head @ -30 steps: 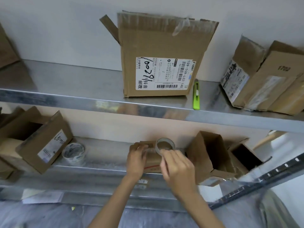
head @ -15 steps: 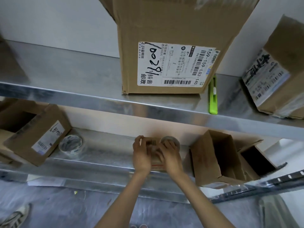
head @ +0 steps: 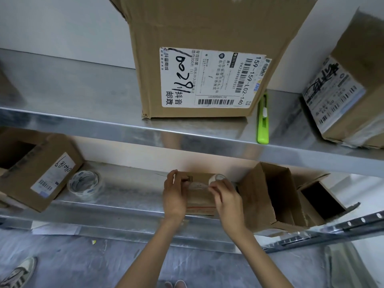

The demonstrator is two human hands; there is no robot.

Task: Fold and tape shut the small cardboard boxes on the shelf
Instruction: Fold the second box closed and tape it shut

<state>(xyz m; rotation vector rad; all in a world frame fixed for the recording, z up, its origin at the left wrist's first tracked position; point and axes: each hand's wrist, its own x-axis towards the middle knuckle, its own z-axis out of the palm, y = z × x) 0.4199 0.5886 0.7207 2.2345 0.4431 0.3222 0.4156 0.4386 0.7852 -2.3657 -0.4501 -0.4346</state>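
Note:
A small closed cardboard box point(head: 200, 199) lies on the lower metal shelf point(head: 128, 196). My left hand point(head: 174, 194) presses on its left end, fingers curled over the far edge. My right hand point(head: 226, 196) grips a clear tape roll point(head: 216, 178) at the box's right end. A strip of clear tape point(head: 197, 185) stretches across the box top between my two hands.
An open box point(head: 268, 196) stands right of my right hand, another open box point(head: 320, 201) beyond it. A second tape roll point(head: 85, 185) and a labelled box point(head: 39, 173) sit at left. On the upper shelf are a large box point(head: 205, 59), a green cutter point(head: 263, 121) and a box point(head: 349, 90).
The view has come closer. My right hand has drawn the tape roll rightward, away from my left hand, laying a strip across the box top.

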